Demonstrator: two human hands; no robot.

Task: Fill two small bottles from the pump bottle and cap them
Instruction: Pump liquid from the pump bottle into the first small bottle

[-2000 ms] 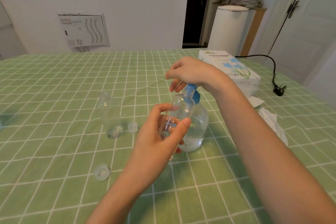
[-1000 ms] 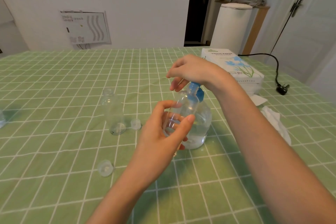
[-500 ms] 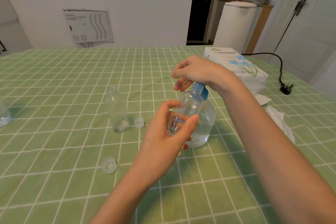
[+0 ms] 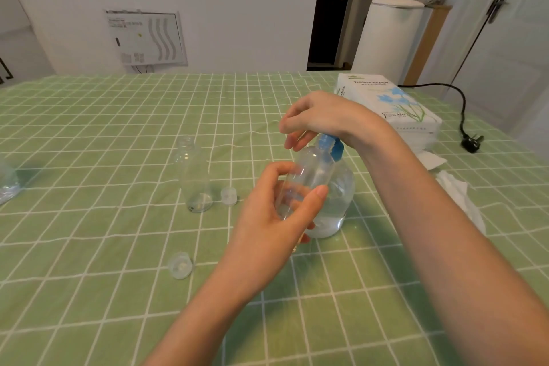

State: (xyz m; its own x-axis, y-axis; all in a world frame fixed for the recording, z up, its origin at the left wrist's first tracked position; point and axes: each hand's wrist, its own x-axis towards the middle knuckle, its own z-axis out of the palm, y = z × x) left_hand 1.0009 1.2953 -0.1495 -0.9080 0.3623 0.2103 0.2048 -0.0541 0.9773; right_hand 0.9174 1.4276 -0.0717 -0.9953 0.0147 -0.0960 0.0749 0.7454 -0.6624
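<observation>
Our left hand (image 4: 267, 217) grips the small bottle (image 4: 306, 175) round its body. The long axis is tilted, mouth up-right toward the blue pump head (image 4: 329, 145). Our right hand (image 4: 323, 116) rests on that head, fingers loosely bent, wrapping nothing. The pump bottle (image 4: 338, 202) stands just behind the held one. Mouth under spout? We can't tell. The second small bottle (image 4: 194, 178) stands upright to the left, nearer the left hand, with one cap (image 4: 229, 196) beside it and the other cap (image 4: 180, 265) nearer us.
</observation>
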